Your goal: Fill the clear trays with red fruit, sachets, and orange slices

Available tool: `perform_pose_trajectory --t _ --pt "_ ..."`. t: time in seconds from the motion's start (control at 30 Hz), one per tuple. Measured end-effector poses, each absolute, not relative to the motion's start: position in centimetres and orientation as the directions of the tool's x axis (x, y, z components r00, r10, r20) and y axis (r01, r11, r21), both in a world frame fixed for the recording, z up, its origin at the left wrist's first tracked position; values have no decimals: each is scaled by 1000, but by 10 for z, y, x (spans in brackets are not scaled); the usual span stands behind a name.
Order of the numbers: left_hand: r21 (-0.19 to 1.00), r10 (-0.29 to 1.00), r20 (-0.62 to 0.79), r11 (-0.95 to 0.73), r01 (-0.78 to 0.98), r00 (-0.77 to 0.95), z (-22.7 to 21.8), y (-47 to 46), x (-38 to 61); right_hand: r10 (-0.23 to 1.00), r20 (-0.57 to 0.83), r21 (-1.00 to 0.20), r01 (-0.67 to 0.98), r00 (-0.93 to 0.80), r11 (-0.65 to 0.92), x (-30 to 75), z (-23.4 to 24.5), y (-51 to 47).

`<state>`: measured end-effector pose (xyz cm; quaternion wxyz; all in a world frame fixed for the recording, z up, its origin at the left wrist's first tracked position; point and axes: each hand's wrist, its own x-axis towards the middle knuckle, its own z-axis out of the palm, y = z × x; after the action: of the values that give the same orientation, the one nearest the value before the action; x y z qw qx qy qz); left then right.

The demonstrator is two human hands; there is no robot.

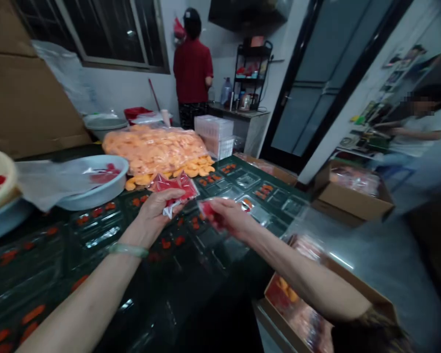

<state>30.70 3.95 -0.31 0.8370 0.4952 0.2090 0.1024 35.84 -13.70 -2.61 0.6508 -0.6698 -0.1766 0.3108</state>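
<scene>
So that they clear the plastic trays below, the left hand pinches a red packet and the right hand clamps a smaller red packet.

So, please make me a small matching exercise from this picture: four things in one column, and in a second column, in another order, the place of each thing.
Things:
1. pale green bangle
2. clear bag of orange pieces
3. small red packet
4. open cardboard box

Places:
A. on the floor at the right
B. in the left hand
C. around the left wrist
D. beyond the clear plastic trays

Pairs: 1-C; 2-D; 3-B; 4-A
</scene>
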Motion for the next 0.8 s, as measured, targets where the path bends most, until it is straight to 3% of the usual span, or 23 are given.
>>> perform_pose_trajectory --t 0.1,0.23,0.4,0.53,0.6,0.63,0.73,0.8 --pt "884 278 -248 458 99 928 -9 4 325 434 -87 -970 24 897 -244 418 -25 -223" --pt "869 67 -256 453 199 964 -30 -38 340 185 -78 -874 22 980 -486 493 -40 -307" --pt "823 30 -339 493 281 940 -56 -82 352 136 -83 -679 44 987 -733 529 -84 -317" --pt "817 2 -330 502 285 944 -60 -95 360 111 73 -536 133 991 -834 522 -95 -296" --pt "825 14 -328 491 279 945 -59 -97 364 137 159 -557 203 978 -806 508 -88 -287" --pt "830 24 -323 488 271 946 -59 -98 365 189 154 -626 244 970 -741 498 -82 -283" --pt "833 46 -289 504 227 956 -60 -102 369 507 -2 -893 227 862 -389 463 -64 -272" --pt "835 65 -266 515 196 962 -62 -107 372 626 -17 -957 169 779 -236 440 -58 -265"
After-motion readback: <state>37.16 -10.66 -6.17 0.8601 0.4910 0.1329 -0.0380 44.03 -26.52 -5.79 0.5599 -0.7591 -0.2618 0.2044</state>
